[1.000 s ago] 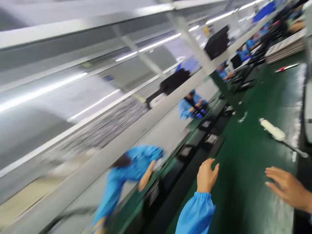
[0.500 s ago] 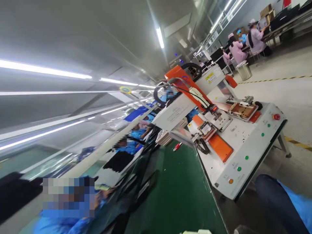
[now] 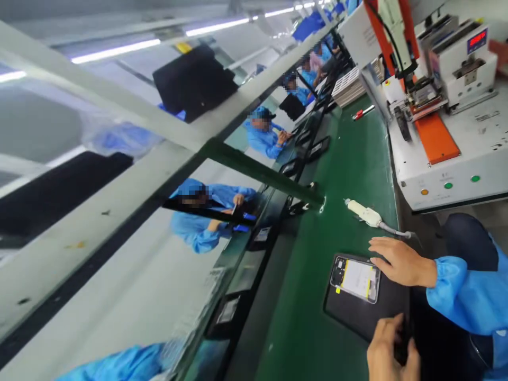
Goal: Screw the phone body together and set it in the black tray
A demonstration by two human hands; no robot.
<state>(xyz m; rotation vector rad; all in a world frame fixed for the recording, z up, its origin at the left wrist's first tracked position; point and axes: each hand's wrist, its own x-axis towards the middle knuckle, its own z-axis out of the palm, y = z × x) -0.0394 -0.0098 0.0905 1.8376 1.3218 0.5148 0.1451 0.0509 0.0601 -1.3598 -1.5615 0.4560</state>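
Observation:
A phone with its back off point(image 3: 357, 278) lies on a black tray point(image 3: 351, 313) on the green bench, showing a pale battery and yellow tabs. My right hand point(image 3: 402, 259) hovers flat beside it, fingers stretched toward the phone's near end; contact is unclear. At the tray's lower corner, my left hand point(image 3: 387, 352) is closed around its dark edge, partly hidden by the fingers. A cream electric screwdriver point(image 3: 367, 214) with a grey cable rests on the bench beyond my right hand.
To the right stands a white machine point(image 3: 476, 153) with buttons and an orange slide point(image 3: 438, 138). A red marker-like item point(image 3: 363, 112) lies farther up the green bench point(image 3: 313, 317). Along the left, a conveyor carries black trays point(image 3: 224, 317); co-workers in blue sit beyond. A green post point(image 3: 270, 177) meets the bench.
My view has swung down and to the right. Both hands, the tray with the phone and the whole screwdriver have come into view; the machine has shifted toward the upper right.

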